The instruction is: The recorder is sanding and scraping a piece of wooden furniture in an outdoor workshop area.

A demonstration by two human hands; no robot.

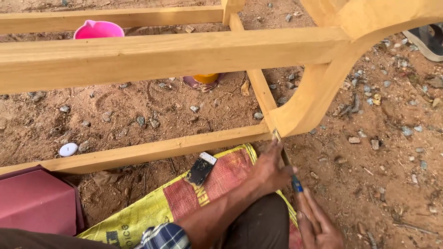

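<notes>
A thin tool [296, 183] with a blue handle and a narrow metal tip points up at the low corner joint of a pale wooden furniture frame [184, 53]. My left hand [271, 169] reaches in from the lower left in a plaid sleeve. It grips the tool's shaft just below the joint, with its fingertips beside the curved leg [314, 99]. My right hand [318, 223] sits lower right, its thumb and fingers pinching the end of the blue handle. The tip touches the wood where the bottom rail [138, 151] meets the leg.
A black flat scraper [201, 168] lies on a yellow and red woven sack [184, 196] under me. A maroon box [34, 203] stands at the lower left. On the stony dirt are a pink bucket [98, 29], an orange cup [206, 78], a white lid [68, 149] and a sandal [427, 42].
</notes>
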